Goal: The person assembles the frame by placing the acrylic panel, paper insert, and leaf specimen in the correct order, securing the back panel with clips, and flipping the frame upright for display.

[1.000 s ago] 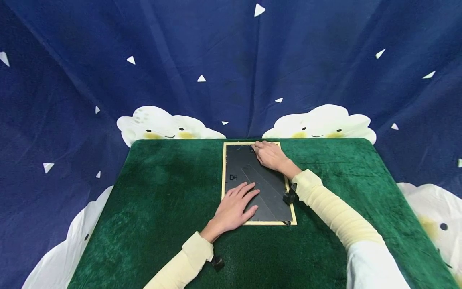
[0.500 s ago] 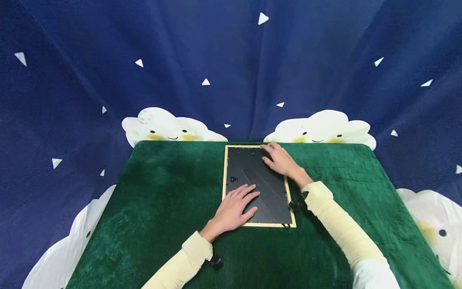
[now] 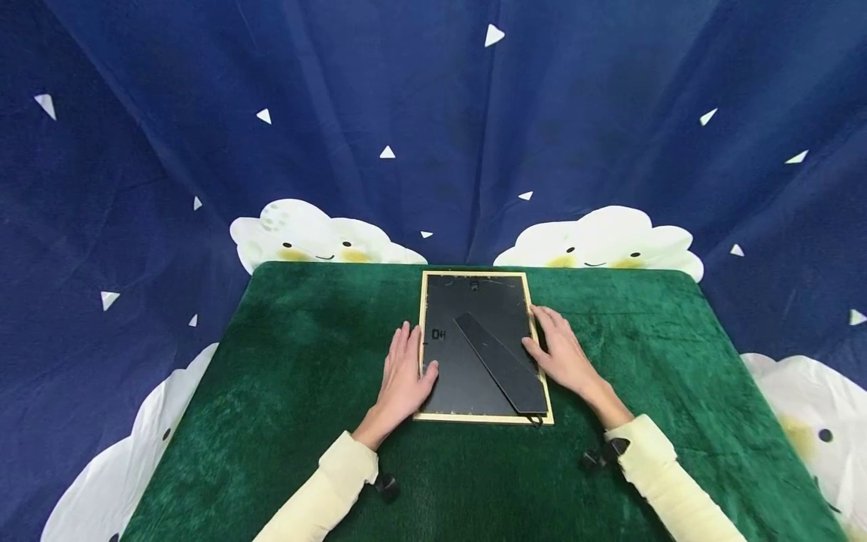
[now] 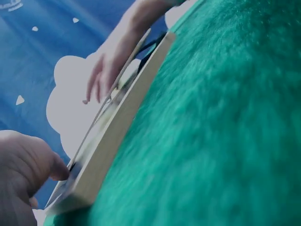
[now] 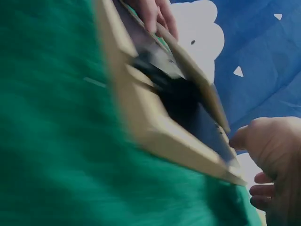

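A picture frame [image 3: 488, 297] with a pale wood rim lies face down on the green cloth, its black backing upward. The easel stand [image 3: 497, 365] runs slantwise across the back; the right wrist view shows this flap [image 5: 197, 80] tilted off the backing, blurred. My left hand [image 3: 404, 380] lies along the frame's left side, fingers straight, the thumb over the rim. At the right side is my right hand [image 3: 565, 357], fingers extended along the edge and thumb reaching over the backing. In the left wrist view, the left thumb [image 4: 56, 169] meets the rim's corner.
Green plush cloth [image 3: 325, 339] covers the table around the frame. Its far edge meets a blue curtain [image 3: 433, 113] with white triangles and cloud prints. A small black loop [image 3: 535, 420] shows at the frame's near right corner. Black wrist cameras [image 3: 387, 487] sit at both cuffs.
My left hand has moved off the backing to the frame's left side. The right hand has come down from the top edge to the right side. The stand now shows raised more distinctly.
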